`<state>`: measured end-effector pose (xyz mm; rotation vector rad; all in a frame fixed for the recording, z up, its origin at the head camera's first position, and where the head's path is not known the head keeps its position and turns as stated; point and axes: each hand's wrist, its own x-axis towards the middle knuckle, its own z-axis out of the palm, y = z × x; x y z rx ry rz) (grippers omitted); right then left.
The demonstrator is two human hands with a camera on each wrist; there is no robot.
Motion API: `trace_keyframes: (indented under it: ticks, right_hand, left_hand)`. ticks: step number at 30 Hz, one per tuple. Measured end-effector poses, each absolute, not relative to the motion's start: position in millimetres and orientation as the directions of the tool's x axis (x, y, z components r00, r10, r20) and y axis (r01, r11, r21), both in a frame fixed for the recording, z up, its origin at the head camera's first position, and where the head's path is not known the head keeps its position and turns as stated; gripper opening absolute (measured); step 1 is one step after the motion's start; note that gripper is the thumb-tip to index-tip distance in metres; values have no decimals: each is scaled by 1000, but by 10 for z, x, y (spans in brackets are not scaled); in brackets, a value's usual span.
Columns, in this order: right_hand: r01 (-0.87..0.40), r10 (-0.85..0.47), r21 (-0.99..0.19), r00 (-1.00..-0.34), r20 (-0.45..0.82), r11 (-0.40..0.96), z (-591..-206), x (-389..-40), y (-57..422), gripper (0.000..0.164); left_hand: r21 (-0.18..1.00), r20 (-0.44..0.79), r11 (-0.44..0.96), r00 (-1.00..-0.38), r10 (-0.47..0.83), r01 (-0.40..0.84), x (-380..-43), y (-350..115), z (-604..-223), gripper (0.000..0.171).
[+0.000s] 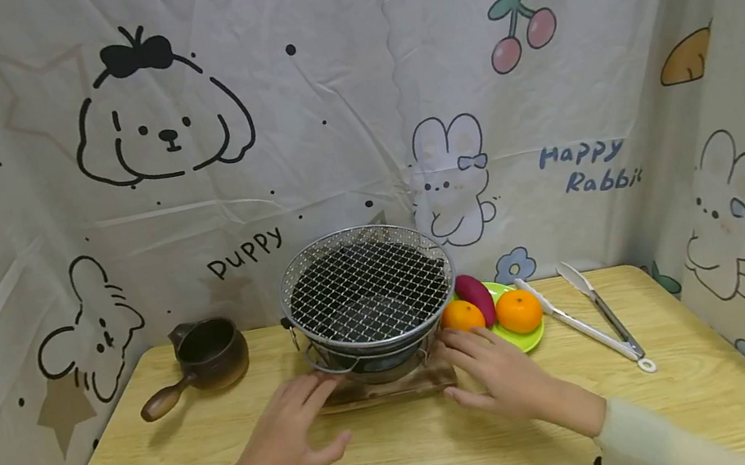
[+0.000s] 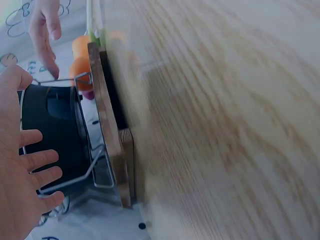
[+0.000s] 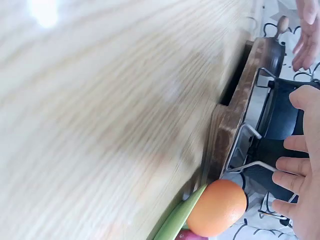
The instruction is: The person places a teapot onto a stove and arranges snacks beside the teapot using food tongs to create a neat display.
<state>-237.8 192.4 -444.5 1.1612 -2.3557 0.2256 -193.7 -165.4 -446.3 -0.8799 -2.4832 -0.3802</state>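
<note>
A round tabletop grill [image 1: 369, 299] with a wire mesh top and dark body stands on a wooden board [image 1: 385, 388] at the table's middle. At its front left, my left hand [image 1: 292, 434] has its fingers spread and reaching toward the grill's lower side. My right hand [image 1: 498, 376] reaches in from the other side, fingers extended, in front of the oranges. Both wrist views show the dark grill body [image 2: 55, 120] and its wire legs beyond the loosely spread fingers [image 3: 292, 167]. Neither hand grips anything; whether fingertips touch the grill I cannot tell.
A brown pot [image 1: 215, 356] with a side handle stands at left. To the right, a green plate [image 1: 532, 339] bears oranges [image 1: 519, 311] and a purple oblong item [image 1: 476, 299]. Tongs [image 1: 603, 308] lie beside it. A printed curtain [image 1: 332, 90] surrounds the table.
</note>
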Motion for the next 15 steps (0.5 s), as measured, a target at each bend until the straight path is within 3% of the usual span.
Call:
trace_keyframes:
  ticks: [9, 15]
  right_hand:
    - [-766, -730, 143, -513, 451, 627, -4454, -2477, 1989, 51]
    - [-765, -741, 151, -523, 420, 626, -4481, -2514, 1991, 51]
  left_hand:
    - [155, 506, 801, -742, 439, 579, -1951, -1838, -4409, 64]
    - [142, 568, 793, -705, 425, 592, -2018, -1956, -4412, 68]
